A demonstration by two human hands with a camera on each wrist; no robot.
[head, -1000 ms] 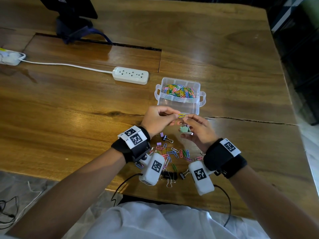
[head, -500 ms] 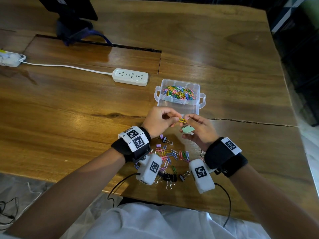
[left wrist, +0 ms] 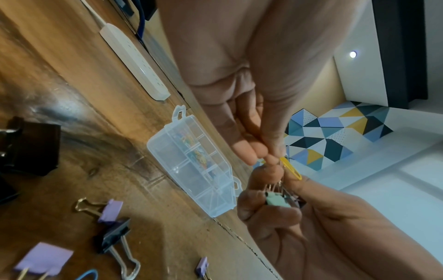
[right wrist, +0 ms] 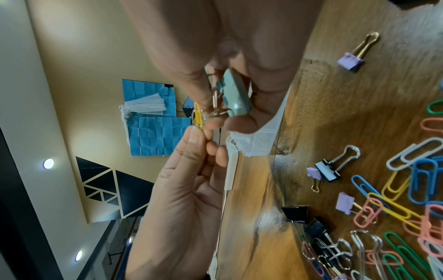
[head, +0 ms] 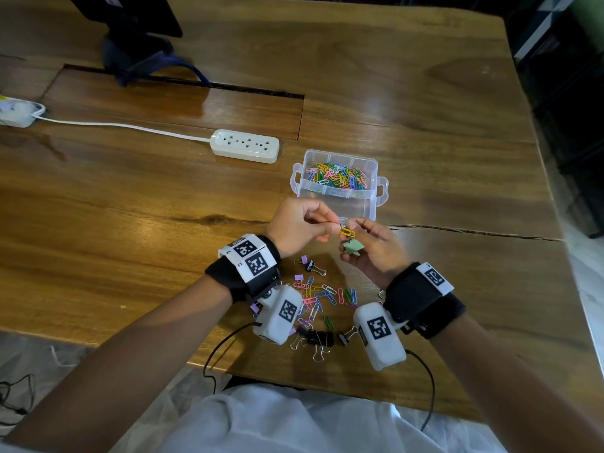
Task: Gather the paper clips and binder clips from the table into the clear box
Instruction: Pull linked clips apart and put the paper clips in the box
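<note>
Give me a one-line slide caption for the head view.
Left hand pinches a yellow paper clip caught on the green binder clip held by the right hand, near the clear box.

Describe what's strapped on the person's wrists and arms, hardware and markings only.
Both forearms are bare, no sleeves. Each wrist wears a wide black strap with a white panel printed with black square fiducial markers: left wristband, right wristband. Under each wrist hangs a rounded white camera housing carrying another marker: left, right. A thin black cable trails from each housing.
</note>
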